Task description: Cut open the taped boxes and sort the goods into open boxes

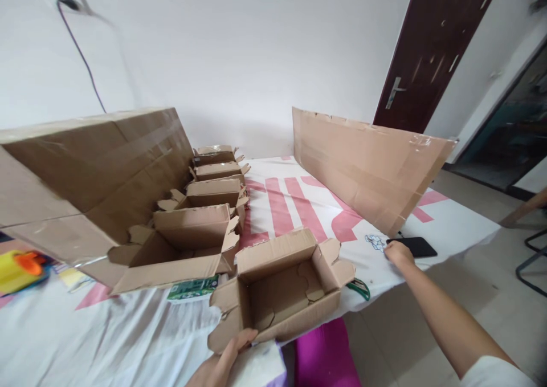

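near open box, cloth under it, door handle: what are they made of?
Box: corrugated cardboard, likely; matte brown, stiff folded flaps.
Cloth: woven fabric, perhaps cotton or a blend; soft wrinkles, white with pink print. Fibre can't be told.
Door handle: probably metal; silvery sheen, though plated plastic is possible.

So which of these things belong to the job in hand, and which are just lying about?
Apparently in the job:
front open cardboard box, with the left hand at its near corner
black phone-like device, with the right hand at its end
row of four similar open boxes, probably

Probably just lying about:
green-and-white packet
green-handled tool
yellow-and-orange object
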`<state>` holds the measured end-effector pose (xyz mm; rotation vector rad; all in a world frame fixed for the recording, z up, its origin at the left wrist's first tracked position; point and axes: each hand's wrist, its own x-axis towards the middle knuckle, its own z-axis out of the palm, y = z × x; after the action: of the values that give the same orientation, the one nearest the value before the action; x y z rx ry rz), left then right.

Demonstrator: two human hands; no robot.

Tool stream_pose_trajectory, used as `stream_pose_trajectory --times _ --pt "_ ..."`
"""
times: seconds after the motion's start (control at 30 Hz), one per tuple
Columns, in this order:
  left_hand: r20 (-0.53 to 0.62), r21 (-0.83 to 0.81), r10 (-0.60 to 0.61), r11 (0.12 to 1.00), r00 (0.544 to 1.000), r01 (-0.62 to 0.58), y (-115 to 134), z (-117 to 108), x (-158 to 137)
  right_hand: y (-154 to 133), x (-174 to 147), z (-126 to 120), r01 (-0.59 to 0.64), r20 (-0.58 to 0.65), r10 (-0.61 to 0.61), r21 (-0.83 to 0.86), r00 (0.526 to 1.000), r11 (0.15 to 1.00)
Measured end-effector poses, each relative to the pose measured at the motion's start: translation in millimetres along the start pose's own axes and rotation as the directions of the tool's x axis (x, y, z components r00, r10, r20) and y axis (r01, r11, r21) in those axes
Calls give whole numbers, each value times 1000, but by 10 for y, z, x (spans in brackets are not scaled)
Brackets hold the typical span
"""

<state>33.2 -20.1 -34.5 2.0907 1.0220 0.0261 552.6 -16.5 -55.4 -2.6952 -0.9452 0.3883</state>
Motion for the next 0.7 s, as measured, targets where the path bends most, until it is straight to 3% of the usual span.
stream_pose_trajectory --times 0.1,0.27,0.37,0.47,0.53,0.57,0.67,0.7 --pt "-34 4 43 999 998 -43 94 -33 -71 -40 -25 -10 -79 71 84 -69 994 994" --pt "-96 2 32 1000 995 -32 175 -118 -579 -99 -118 -118 -61 21 63 -101 998 993" --pt "-154 -14 23 1000 988 -25 238 -137 -851 -180 -252 -161 69 -30 -71 -46 997 997" --pt "-200 -36 37 998 979 -45 306 -159 -939 -288 -495 -101 287 -41 -285 55 958 956" --pt "-221 -49 38 998 975 -50 331 -186 -936 -354 -722 -12 455 -17 -459 163 888 875" --pt "-225 -57 38 997 974 -52 337 -202 -929 -381 -849 37 540 3 -557 236 831 808" --pt "-209 -88 53 993 976 -73 345 -246 -916 -440 -1248 150 715 60 -834 482 549 506" --pt "-207 -97 60 992 976 -82 349 -258 -917 -444 -1382 166 728 76 -864 504 498 464"
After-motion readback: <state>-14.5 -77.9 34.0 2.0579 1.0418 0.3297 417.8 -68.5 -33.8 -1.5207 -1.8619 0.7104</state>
